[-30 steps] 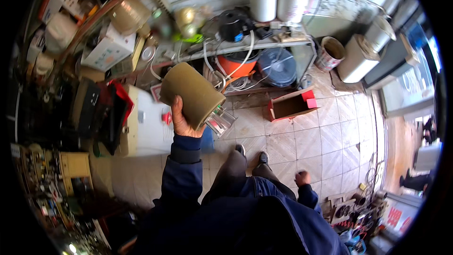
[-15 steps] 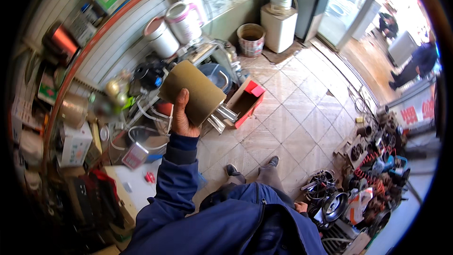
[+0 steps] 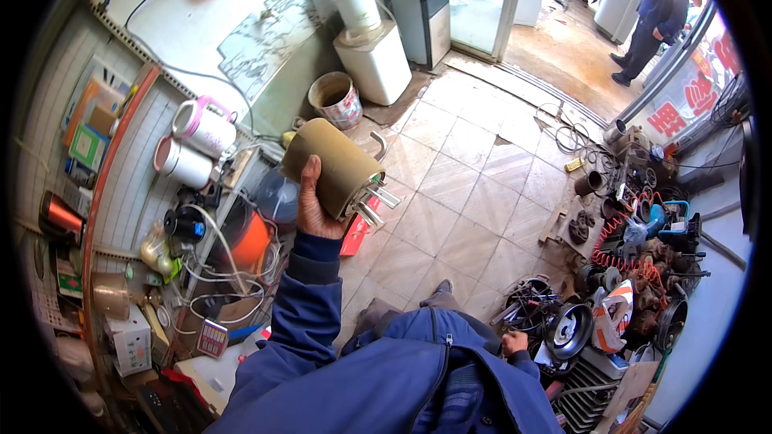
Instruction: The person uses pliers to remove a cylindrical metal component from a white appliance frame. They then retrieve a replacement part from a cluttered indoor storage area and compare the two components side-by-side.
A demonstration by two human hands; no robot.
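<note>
My left hand point(image 3: 314, 205) is wrapped round a thick olive-brown cylinder point(image 3: 334, 165), thumb on its near side. Several flat silver metal strips stick out of the cylinder's right end, and a pale curved hook point(image 3: 379, 145) shows just beyond it. The cylinder is held tilted above the floor, away from my body. Low at my right side, my right hand point(image 3: 515, 343) hangs with its fingers curled in, and nothing shows in it. Behind the cylinder, a red box point(image 3: 354, 235) is mostly hidden.
Cluttered shelves point(image 3: 121, 145) line the left, with a cable-strewn bench beside them. A paint-stained bucket point(image 3: 335, 100) stands near a white cabinet point(image 3: 378, 64). Machine parts point(image 3: 635, 257) are heaped along the right. Loose cable point(image 3: 571, 133) lies by the doorway, where a person stands outside point(image 3: 647, 24) and another crouches.
The view has turned right, so the bucket, shelves and doorway sit further left. My left hand still grips the cylinder, which now covers most of the red box.
</note>
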